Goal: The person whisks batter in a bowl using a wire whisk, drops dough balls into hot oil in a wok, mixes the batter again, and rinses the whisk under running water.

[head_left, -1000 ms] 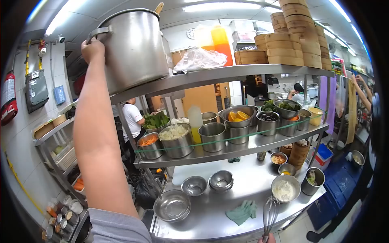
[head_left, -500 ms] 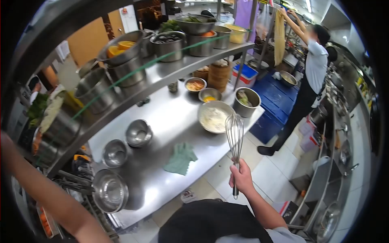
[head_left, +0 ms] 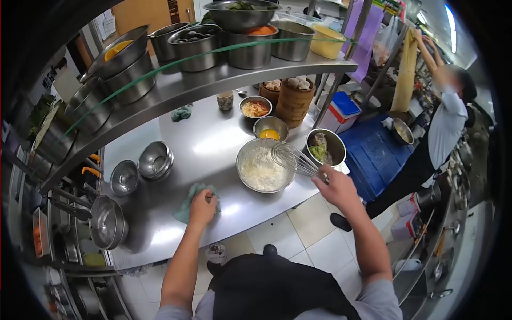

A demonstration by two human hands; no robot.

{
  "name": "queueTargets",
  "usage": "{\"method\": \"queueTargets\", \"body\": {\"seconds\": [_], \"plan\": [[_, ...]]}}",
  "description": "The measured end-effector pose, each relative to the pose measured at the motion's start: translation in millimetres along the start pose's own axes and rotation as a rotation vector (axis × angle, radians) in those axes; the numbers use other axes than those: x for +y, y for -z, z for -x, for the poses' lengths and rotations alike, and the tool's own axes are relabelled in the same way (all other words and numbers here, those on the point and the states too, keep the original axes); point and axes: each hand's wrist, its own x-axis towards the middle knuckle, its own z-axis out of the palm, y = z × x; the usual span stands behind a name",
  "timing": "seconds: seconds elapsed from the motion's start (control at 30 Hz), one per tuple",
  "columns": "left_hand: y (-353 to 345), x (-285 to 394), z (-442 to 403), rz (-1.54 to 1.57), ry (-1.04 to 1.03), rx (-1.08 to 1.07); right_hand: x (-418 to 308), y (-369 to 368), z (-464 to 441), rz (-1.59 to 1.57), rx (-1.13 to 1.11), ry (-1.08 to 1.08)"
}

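Steel counter (head_left: pixel 213 128) in a tiled kitchen, with a loaded shelf (head_left: pixel 333 68) above it, seen from a worker's head. Fingers of the right hand (head_left: pixel 335 186) are wrapped around the handle of a wire whisk (head_left: pixel 303 164); fingers of the left hand (head_left: pixel 203 207) are bunched on a green cloth (head_left: pixel 185 212), apparently gripping it, near the counter's front edge. The whisk is held over the right side of a wide bowl (head_left: pixel 266 191), its long axis slanting across the view: handle toward the lower right, rounded wire end toward the upper left. Whether the wires touch the pale, flour-like powder (head_left: pixel 260 166) inside cannot be told. Judging by its loose, lumpy surface, the powder is not yet blended smooth. Just behind, yellow liquid (head_left: pixel 270 134), perhaps egg, sits separately in a smaller bowl (head_left: pixel 260 126), not combined with it. Right of the wide bowl stands a deep pot (head_left: pixel 338 145) of greens; farther back, bamboo steamers (head_left: pixel 294 106). Metal bowls (head_left: pixel 147 160) sit at the left. Beyond the counter, at right, a co-worker (head_left: pixel 445 122) stands with raised arms.
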Motion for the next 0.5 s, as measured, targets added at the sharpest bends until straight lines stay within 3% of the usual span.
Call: {"method": "queueTargets", "body": {"seconds": [0.13, 0.2, 0.27, 0.37, 0.47, 0.5], "plan": [[-16.2, 31.8, -9.1, -0.004, 0.024, 0.000, 27.3, 8.3, -26.6, 0.201, -0.023, 0.209], [-41.3, 69.1, -4.9, 0.689, 0.301, -0.193, 37.0, 6.8, -34.8, 0.264, -0.011, 0.325], [-62.5, 105.9, 0.0, 1.063, 0.462, -0.288, 33.9, 7.7, -37.7, 0.282, -0.022, 0.347], [-89.8, 130.0, -11.2, 1.196, 0.460, -0.273, 28.6, 6.0, -40.3, 0.330, -0.020, 0.386], [-104.2, 121.0, -17.1, 1.097, 0.367, -0.184, 18.2, 5.6, -30.9, 0.244, -0.092, 0.251], [-105.4, 107.0, -21.0, 1.127, 0.308, -0.273, 17.4, 4.8, -22.1, 0.185, -0.083, 0.163]]}}
